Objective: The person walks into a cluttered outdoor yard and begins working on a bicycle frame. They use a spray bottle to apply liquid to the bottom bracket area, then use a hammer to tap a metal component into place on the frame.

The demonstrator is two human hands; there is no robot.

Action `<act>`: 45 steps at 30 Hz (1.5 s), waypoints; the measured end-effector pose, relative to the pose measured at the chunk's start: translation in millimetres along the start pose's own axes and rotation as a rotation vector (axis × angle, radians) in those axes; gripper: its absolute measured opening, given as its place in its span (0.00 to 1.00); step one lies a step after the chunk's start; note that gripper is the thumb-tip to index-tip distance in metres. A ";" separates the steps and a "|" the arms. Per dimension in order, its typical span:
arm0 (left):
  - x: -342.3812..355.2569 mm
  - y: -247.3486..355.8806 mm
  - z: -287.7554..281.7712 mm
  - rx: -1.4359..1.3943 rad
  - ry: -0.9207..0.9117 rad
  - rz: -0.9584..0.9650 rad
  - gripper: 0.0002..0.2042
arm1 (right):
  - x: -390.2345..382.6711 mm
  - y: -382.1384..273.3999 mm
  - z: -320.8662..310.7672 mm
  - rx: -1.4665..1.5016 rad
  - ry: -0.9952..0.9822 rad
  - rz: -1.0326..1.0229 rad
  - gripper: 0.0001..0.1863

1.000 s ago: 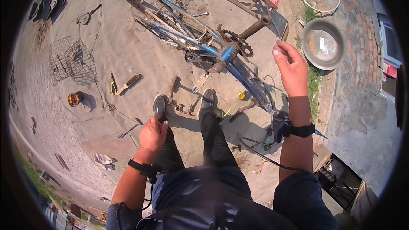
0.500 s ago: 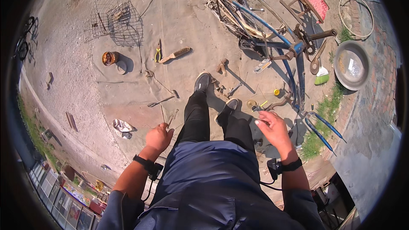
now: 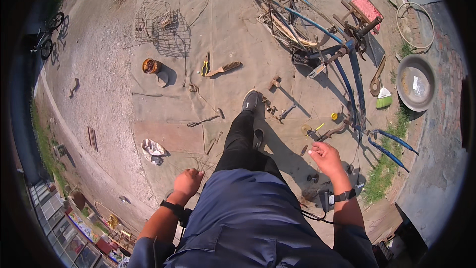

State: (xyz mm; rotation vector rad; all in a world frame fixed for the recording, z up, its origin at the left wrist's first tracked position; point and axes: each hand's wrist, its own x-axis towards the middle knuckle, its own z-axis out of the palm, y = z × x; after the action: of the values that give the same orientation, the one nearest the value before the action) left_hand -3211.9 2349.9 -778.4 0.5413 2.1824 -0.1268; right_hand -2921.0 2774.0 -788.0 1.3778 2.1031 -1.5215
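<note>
My left hand [image 3: 188,182] hangs low beside my body, fingers curled; whether anything is inside is hidden. My right hand [image 3: 325,158] is low on the other side, thumb and fingers loosely apart, holding nothing, near a curved rusty part [image 3: 331,134] and a yellow cap [image 3: 334,116] on the ground. Beyond it a rusty blue bicycle frame [image 3: 355,84] lies with other parts, and a blue fork [image 3: 389,158] lies at its near end. A hammer [image 3: 275,82], yellow-handled pliers [image 3: 205,68] and a wire brush [image 3: 224,68] lie ahead of my shoes [image 3: 252,100].
A metal basin [image 3: 416,65], green-bristled brush [image 3: 383,100], hoop [image 3: 415,7] and red slatted stool [image 3: 367,5] are at the right by a brick edge [image 3: 441,79]. A wire basket [image 3: 151,22], rusty can [image 3: 151,66] and cloth bag [image 3: 151,151] lie left; a bicycle [image 3: 49,32] stands farther off.
My right hand has dropped from beside the crank to low at my side, and my left hand has lowered slightly. My feet have shifted; the frame now sits farther up and right in view.
</note>
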 end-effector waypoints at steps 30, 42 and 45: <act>197.1 -106.2 -301.8 0.024 0.172 0.101 0.17 | 165.6 -231.3 27.8 0.061 0.068 0.157 0.22; 378.8 -20.0 -523.1 0.054 0.261 0.177 0.16 | 361.7 -324.8 -20.3 0.015 0.042 0.206 0.21; 422.4 2.6 -578.3 0.074 0.260 0.134 0.17 | 427.9 -341.1 -41.9 0.039 0.054 0.298 0.21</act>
State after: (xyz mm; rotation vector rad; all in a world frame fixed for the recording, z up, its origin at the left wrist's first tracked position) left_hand -3859.6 2653.6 -744.1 0.7812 2.3912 -0.0675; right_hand -3402.0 3036.6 -818.5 1.6746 1.8033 -1.4245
